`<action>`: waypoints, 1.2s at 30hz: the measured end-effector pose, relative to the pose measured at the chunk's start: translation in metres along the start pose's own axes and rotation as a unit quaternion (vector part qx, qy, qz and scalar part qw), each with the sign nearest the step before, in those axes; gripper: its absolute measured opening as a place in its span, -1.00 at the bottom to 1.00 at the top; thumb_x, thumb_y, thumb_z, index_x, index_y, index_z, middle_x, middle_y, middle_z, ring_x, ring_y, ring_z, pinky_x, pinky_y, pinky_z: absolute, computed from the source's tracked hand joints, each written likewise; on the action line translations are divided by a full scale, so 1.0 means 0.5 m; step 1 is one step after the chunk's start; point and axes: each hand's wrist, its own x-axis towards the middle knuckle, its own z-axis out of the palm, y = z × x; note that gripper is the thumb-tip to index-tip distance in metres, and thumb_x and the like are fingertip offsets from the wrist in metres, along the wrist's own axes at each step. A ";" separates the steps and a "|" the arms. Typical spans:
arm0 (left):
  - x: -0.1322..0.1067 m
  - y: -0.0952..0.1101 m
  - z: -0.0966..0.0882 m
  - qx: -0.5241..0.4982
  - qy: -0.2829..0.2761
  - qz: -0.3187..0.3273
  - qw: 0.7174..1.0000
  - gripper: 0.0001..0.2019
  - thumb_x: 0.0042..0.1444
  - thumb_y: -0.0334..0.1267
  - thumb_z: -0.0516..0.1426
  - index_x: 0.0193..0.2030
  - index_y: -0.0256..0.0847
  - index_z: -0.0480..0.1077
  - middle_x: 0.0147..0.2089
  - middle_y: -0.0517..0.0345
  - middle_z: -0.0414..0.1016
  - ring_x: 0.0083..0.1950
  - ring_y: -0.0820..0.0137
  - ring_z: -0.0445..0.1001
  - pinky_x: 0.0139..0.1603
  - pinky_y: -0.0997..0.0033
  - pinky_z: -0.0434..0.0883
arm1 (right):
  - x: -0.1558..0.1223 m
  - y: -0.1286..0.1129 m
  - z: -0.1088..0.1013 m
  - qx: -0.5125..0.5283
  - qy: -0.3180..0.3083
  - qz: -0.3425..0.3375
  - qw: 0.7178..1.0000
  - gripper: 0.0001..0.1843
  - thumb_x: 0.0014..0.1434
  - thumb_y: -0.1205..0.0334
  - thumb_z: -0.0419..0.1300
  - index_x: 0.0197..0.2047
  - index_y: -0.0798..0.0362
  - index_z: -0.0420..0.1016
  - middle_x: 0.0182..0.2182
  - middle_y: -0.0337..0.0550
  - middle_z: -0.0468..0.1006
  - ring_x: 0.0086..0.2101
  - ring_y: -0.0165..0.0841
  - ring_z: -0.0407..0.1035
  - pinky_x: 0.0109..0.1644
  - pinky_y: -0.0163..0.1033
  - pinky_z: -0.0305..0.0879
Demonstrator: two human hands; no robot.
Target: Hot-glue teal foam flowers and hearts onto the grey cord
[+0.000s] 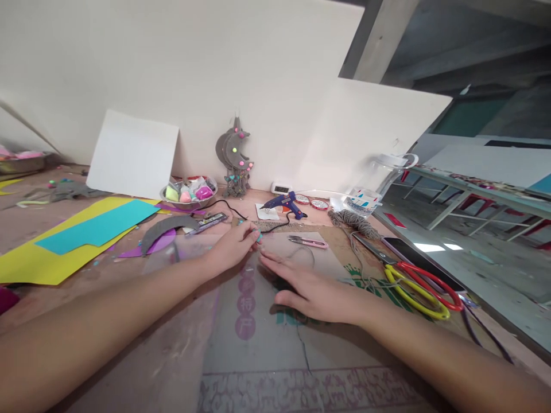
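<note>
A pale wall (172, 57) rises in front of me behind my worn brown surface (163, 355), with a white panel (370, 126) leaning against it. To my right a grey floor (499, 269) catches bright patches of light (430, 247); beyond it stands a long table (482, 192) with red legs, under a slanting beam (379, 40)

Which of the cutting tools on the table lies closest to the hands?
The small pink thread snips, just beyond the fingertips of the right hand; the large red- and yellow-handled scissors lie farther off to the right.
</note>
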 end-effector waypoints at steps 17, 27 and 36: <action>-0.011 0.010 0.005 0.059 -0.002 0.004 0.998 -0.79 0.19 -0.14 -0.06 -0.32 -0.23 0.26 -0.37 0.18 0.42 -0.32 0.43 0.41 -0.28 0.46 0.30 | -0.012 -0.042 0.005 0.380 -0.118 -0.078 0.914 -0.45 0.26 -0.09 -0.12 -0.34 0.15 0.51 -0.30 -0.03 0.59 -0.16 -0.34 0.45 0.24 0.00 -0.02; -0.010 0.004 0.008 0.055 0.000 0.005 0.998 -0.79 0.19 -0.14 -0.06 -0.32 -0.22 0.25 -0.38 0.19 0.42 -0.35 0.43 0.41 -0.32 0.47 0.30 | -0.018 -0.068 0.023 0.317 -0.114 -0.098 0.936 -0.57 0.17 -0.03 0.08 -0.06 0.14 0.41 0.08 0.12 0.37 0.16 -0.22 0.15 0.25 -0.01 -0.08; -0.008 -0.003 0.006 0.080 0.000 0.025 0.997 -0.76 0.18 -0.11 -0.06 -0.31 -0.23 0.28 -0.36 0.17 0.45 -0.32 0.40 0.41 -0.29 0.44 0.31 | -0.023 -0.032 0.003 0.504 -0.146 -0.065 0.849 -0.45 0.26 -0.08 -0.08 -0.26 0.20 0.53 -0.25 0.08 0.58 -0.10 -0.25 0.43 0.09 -0.10 0.21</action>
